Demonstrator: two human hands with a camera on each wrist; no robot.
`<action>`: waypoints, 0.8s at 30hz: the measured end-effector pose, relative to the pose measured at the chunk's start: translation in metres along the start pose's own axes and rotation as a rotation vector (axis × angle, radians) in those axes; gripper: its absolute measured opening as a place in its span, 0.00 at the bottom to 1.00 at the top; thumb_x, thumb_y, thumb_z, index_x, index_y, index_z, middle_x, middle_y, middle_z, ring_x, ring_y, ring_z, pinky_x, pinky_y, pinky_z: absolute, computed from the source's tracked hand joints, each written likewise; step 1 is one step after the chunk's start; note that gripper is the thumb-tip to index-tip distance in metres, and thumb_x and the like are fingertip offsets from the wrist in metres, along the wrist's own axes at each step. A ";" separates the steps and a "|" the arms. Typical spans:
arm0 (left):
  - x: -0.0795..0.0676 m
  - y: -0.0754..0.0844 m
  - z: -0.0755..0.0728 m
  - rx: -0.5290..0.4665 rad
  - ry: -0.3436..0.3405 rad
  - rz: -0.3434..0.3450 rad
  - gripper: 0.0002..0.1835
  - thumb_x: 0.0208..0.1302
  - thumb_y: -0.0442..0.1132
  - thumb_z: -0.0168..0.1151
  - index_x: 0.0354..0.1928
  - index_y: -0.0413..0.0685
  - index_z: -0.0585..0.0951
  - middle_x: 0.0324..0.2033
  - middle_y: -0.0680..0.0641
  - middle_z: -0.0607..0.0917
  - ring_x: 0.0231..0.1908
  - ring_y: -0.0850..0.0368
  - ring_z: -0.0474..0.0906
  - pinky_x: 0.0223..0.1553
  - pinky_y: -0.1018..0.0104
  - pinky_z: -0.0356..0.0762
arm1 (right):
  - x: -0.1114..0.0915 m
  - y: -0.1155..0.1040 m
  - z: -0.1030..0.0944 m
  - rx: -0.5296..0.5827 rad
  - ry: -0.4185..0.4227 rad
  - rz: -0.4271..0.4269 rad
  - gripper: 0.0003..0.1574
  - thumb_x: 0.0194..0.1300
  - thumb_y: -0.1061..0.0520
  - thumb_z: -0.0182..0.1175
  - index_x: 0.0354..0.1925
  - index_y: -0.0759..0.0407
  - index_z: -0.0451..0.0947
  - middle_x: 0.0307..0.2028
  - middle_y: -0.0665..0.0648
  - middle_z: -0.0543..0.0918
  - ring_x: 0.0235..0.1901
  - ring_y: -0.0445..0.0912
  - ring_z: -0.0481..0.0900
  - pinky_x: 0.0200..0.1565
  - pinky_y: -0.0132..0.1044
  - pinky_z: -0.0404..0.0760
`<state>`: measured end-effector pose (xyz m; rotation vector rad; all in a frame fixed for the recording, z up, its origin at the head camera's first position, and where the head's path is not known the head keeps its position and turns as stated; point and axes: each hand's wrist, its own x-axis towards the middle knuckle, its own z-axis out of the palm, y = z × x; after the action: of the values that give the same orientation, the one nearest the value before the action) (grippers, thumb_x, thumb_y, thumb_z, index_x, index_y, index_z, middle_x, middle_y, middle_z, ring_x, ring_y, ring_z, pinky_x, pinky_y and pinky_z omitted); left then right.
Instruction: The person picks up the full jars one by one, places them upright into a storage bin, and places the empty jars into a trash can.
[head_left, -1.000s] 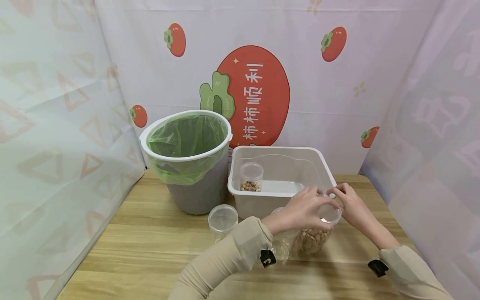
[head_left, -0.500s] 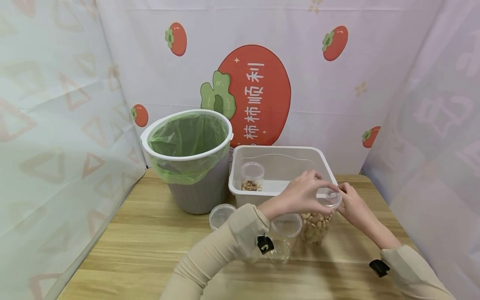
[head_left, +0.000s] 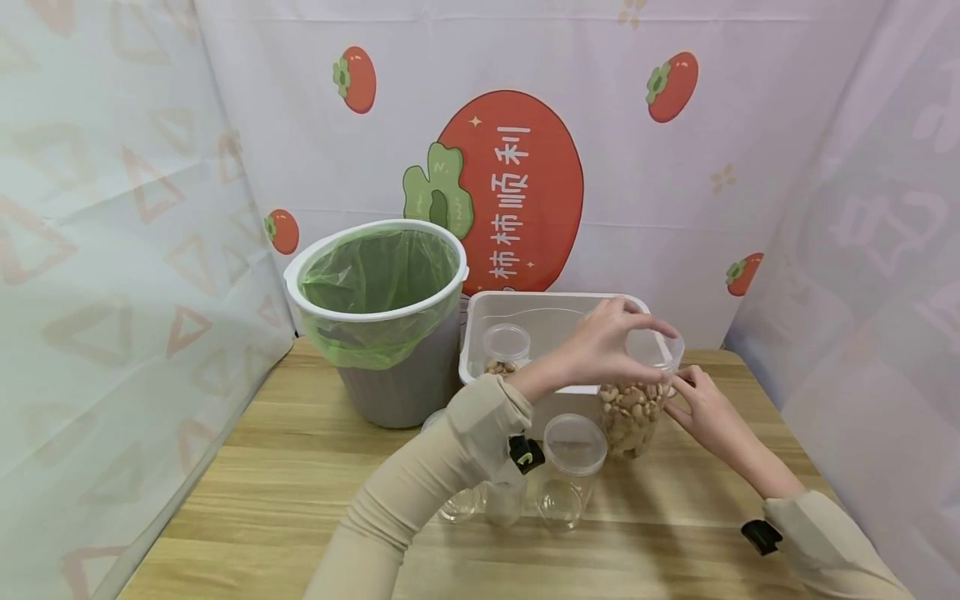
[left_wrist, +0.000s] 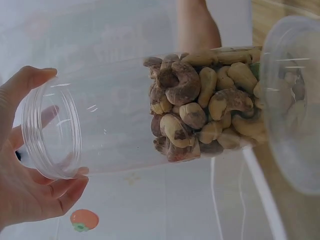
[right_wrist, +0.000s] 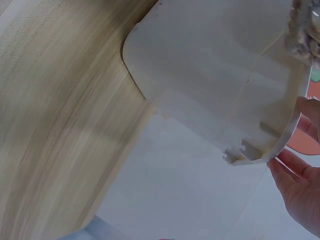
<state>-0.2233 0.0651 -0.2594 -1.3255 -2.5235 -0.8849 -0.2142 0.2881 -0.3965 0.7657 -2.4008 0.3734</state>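
Note:
My left hand (head_left: 611, 346) grips a tall clear plastic jar of cashews (head_left: 632, 414) around its threaded neck, thumb and fingers on opposite sides. The cashews (left_wrist: 215, 100) fill roughly the lower half. In the head view the jar hangs upright over the front right of a light grey plastic basin (head_left: 555, 297), overlapping its wall. With my right hand (head_left: 703, 408) I hold the basin's right rim, and the right wrist view shows the fingers (right_wrist: 295, 170) pinching that rim near a corner. Inside the basin, at the left, stands a smaller clear jar (head_left: 506, 343) with nuts.
In front of the basin stand a lidded clear jar (head_left: 573, 467) and more clear jars (head_left: 504, 500), partly behind my left forearm. A grey bin (head_left: 397, 383) with a green bag liner stands left of the basin. Printed cloth (head_left: 525, 50) encloses the wooden table (head_left: 285, 517).
My left hand has raised the cashew jar and moved it away from me, toward the basin. The lidded jar behind it has come into fuller view. My right hand stays at the basin's rim.

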 end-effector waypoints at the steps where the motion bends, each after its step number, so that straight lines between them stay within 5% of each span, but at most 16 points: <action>1: 0.001 0.000 -0.004 -0.014 0.004 -0.002 0.23 0.44 0.50 0.69 0.47 0.59 0.79 0.44 0.49 0.72 0.45 0.62 0.63 0.41 0.75 0.60 | 0.000 0.000 0.000 0.003 0.002 0.003 0.28 0.37 0.71 0.68 0.42 0.65 0.74 0.32 0.60 0.67 0.29 0.48 0.66 0.26 0.39 0.66; 8: 0.007 0.000 -0.033 -0.083 0.015 -0.036 0.23 0.45 0.50 0.68 0.47 0.58 0.79 0.45 0.48 0.70 0.46 0.62 0.63 0.40 0.72 0.64 | 0.003 -0.001 0.001 0.008 0.008 0.020 0.21 0.37 0.71 0.68 0.33 0.60 0.73 0.31 0.60 0.68 0.29 0.49 0.69 0.26 0.41 0.68; 15: 0.010 0.001 -0.060 -0.006 0.053 -0.064 0.23 0.46 0.50 0.67 0.48 0.59 0.78 0.45 0.49 0.71 0.46 0.61 0.64 0.39 0.73 0.65 | 0.003 -0.002 0.003 0.015 0.021 0.041 0.19 0.38 0.69 0.68 0.32 0.59 0.74 0.30 0.59 0.68 0.29 0.49 0.69 0.26 0.42 0.68; 24: 0.016 -0.013 -0.067 0.072 0.112 -0.139 0.23 0.48 0.51 0.65 0.49 0.61 0.77 0.48 0.48 0.70 0.48 0.58 0.62 0.38 0.71 0.65 | 0.002 0.001 0.005 0.020 0.030 0.034 0.20 0.38 0.69 0.68 0.32 0.59 0.74 0.30 0.59 0.68 0.28 0.48 0.69 0.26 0.41 0.68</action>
<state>-0.2518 0.0328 -0.2035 -1.0605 -2.5583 -0.8597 -0.2183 0.2860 -0.3998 0.7230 -2.3878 0.4201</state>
